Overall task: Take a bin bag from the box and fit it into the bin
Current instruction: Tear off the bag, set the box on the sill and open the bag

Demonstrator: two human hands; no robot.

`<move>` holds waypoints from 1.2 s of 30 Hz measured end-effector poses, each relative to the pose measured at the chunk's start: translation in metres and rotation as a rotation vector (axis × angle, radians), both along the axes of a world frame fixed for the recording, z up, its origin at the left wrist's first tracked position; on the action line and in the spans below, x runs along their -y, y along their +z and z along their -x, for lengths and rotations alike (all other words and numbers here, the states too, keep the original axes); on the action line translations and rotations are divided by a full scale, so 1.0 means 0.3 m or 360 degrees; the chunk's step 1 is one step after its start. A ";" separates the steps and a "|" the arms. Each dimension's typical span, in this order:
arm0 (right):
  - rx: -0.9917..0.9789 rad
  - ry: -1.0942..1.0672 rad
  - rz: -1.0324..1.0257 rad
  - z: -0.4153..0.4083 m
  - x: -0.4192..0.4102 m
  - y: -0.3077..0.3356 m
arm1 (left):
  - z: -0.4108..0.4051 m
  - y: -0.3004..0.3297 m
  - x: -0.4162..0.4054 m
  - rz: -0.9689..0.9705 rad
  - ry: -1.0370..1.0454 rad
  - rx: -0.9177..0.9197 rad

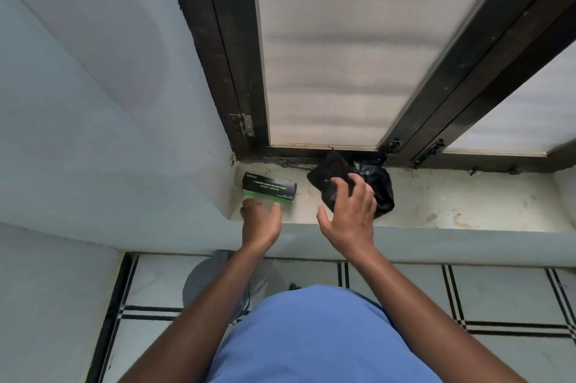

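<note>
Nearest the camera, a blue garment is filling the lower centre, and both bare forearms are reaching forward from it. Below them, a pale tiled floor with dark double lines is showing, and a grey bin is standing on it beside the left forearm, partly hidden by the arm.

Beyond the floor, a pale, stained window ledge is serving as the surface. Pale walls are closing it in on the left. Behind it, a dark window frame is holding mesh screens.

The left hand is lying at the near edge of the ledge, fingers spread slightly, fingertips touching the near side of the box; it is not gripping anything. The black and green box is lying flat at the left end of the ledge.

The right hand is hovering with fingers apart, fingertips over a black bin bag. Contact cannot be confirmed because of blur. The bag is lying crumpled on the ledge, just right of the box, against the window frame.
</note>
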State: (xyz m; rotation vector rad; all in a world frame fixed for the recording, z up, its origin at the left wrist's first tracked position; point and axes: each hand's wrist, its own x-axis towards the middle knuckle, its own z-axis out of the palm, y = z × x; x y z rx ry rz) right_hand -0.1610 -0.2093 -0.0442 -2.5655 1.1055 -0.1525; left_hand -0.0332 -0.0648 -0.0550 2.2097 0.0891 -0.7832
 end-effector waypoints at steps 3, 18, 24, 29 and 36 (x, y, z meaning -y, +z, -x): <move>-0.0470 -0.0120 -0.0046 0.063 -0.002 -0.039 | 0.054 -0.002 -0.001 0.0121 -0.0204 -0.0153; 0.1296 -0.0929 -0.2790 0.066 -0.170 0.270 | 0.139 0.222 -0.264 0.0773 -0.0872 -0.0964; 0.0729 -0.0514 -0.2132 0.138 -0.358 0.343 | 0.165 0.285 -0.422 0.1149 0.0116 -0.0919; 0.0377 -0.0047 -0.2293 0.276 -0.717 0.395 | 0.187 0.304 -0.666 0.1075 0.0391 -0.0498; 0.0998 -0.0562 -0.2406 0.395 -1.081 0.338 | 0.306 0.286 -1.013 0.0812 0.0284 -0.0467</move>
